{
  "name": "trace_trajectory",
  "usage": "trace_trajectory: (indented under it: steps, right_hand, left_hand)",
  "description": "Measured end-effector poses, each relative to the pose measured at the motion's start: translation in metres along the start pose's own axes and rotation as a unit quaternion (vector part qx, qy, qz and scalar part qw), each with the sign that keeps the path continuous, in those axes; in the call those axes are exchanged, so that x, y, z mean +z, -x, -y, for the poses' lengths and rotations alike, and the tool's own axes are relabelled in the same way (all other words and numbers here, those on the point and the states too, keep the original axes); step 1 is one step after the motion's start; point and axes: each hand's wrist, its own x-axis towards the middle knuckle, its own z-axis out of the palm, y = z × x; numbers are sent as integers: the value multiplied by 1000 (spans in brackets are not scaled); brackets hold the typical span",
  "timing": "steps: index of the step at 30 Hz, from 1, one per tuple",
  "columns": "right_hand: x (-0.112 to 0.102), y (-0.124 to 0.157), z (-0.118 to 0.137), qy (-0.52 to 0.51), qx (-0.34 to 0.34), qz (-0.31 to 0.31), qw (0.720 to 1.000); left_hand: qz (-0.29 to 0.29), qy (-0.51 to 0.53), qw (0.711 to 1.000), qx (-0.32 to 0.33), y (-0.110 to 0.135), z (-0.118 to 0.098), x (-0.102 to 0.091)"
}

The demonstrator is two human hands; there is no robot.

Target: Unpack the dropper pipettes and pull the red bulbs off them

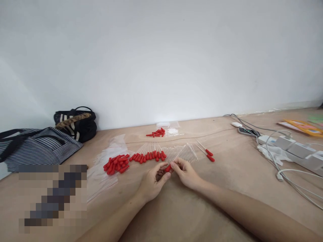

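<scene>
My left hand [152,183] pinches a red rubber bulb [168,168] between thumb and fingers. My right hand [185,173] is closed on a thin clear glass tube [178,156] that meets the bulb. Just beyond my hands lies a row of assembled droppers with red bulbs [148,155]. To their right is a row of bare clear tubes [183,153]. A loose pile of red bulbs [116,164] lies to the left on a clear plastic bag [101,171]. Two finished droppers [208,154] lie at the right end.
A small heap of red bulbs [156,132] lies by a clear bag near the wall. A striped bag [35,144] and a black bag [78,122] sit at left. A white power strip [295,148] with cables, a phone [248,131] and orange papers [302,127] are at right.
</scene>
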Motion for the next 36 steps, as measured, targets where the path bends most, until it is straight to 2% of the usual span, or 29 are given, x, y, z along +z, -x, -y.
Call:
trace_trajectory:
  steps: [3,4,6,8,9,10,11,14,17,21,31,34,36]
  right_hand:
    - [5,1,-1,-10,8,21,1000]
    - [4,2,-2,8,14,10,1000]
    - [-4,6,-4,79,12,-68,994]
    - [-18,8,-7,192,-39,-177,964]
    - [-25,9,-8,255,-88,-211,940]
    - [-32,9,-8,314,-146,-214,913]
    - [-38,9,-9,366,-201,-199,886]
    - [-45,6,-8,459,-331,-97,819]
    - [-39,2,-10,474,-392,-32,788]
    - [-33,0,-11,467,-410,-11,783]
    - [-31,3,-9,450,-395,22,801]
    - [-43,5,-11,453,-369,20,812]
    - [-58,9,-15,466,-324,6,823]
  left_hand:
    - [-14,-34,999,8,0,3,-2]
    - [-23,-57,998,10,0,4,-3]
    - [-39,-104,994,17,1,5,-6]
    - [-50,-143,988,31,1,6,-9]
    - [-52,-157,985,41,2,7,-10]
    - [-51,-167,983,52,2,7,-10]
    - [-49,-175,981,65,2,7,-10]
    - [-30,-186,976,106,3,8,-7]
    - [-24,-200,970,133,4,9,-3]
    - [-11,-218,967,134,4,10,-2]
    - [8,-178,978,105,-1,4,-8]
    - [-18,-178,980,92,0,9,-18]
    - [-43,-176,981,62,2,15,-29]
